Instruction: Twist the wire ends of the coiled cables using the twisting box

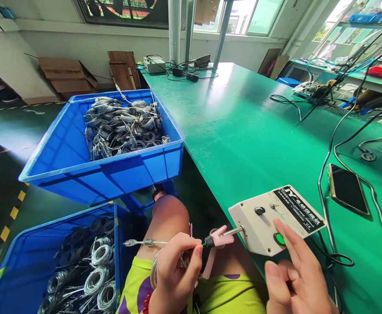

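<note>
Cable (153,271), clear and coiled, hangs in the left hand (180,271) at the near side, above the person's lap; thumb and forefinger pinch its end, where a thin green wire (204,244) meets the black tip (208,240) of a metal shaft (236,230) with a pink piece (221,238) on it. Just right, the shaft joins a pale control box (258,229) on the desk (217,131). The right hand's (300,274) fingers, spread and holding nothing, hover by its green button (279,238); contact is unclear. Farther right lies a phone (348,189). Left, near (14,279) and far blue bins (138,172) hold cable coils (122,126).
</note>
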Motion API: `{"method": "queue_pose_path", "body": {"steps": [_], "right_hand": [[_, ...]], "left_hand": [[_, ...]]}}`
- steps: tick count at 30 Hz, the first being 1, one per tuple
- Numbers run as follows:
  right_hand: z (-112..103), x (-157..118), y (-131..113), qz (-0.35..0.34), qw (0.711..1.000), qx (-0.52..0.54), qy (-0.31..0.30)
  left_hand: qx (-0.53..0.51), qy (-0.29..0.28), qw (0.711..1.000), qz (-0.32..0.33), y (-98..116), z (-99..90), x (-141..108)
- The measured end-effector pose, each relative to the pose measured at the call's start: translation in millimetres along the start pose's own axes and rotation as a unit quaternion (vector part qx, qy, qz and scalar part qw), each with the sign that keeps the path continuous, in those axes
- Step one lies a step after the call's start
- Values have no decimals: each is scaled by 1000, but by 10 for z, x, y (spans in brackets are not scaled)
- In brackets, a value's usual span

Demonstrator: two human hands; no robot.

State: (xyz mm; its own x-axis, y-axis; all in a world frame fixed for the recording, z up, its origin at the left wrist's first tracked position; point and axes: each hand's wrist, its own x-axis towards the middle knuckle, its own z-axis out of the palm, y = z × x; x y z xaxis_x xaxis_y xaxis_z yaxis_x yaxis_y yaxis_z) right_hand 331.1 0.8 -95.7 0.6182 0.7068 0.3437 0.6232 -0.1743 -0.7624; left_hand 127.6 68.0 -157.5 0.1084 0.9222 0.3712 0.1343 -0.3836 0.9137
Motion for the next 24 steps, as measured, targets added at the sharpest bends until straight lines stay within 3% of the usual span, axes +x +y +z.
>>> {"method": "queue_pose_path", "body": {"steps": [4,11,19,21,24], "right_hand": [[85,24,-161,-10,995,-94,14],[65,7,-13,-32,999,-4,-20],[180,94,20,-105,992,-38,-55],[164,81,52,-142,988,-47,-35],[156,-120,128,-220,975,3,42]], "left_hand": [[-9,0,1000,-11,-14,3,-38],[-33,13,999,-25,-11,-28,-75],[-36,9,999,-25,2,-69,-99],[-40,9,999,-18,8,-87,-108],[-48,11,999,-9,11,-112,-134]]}}
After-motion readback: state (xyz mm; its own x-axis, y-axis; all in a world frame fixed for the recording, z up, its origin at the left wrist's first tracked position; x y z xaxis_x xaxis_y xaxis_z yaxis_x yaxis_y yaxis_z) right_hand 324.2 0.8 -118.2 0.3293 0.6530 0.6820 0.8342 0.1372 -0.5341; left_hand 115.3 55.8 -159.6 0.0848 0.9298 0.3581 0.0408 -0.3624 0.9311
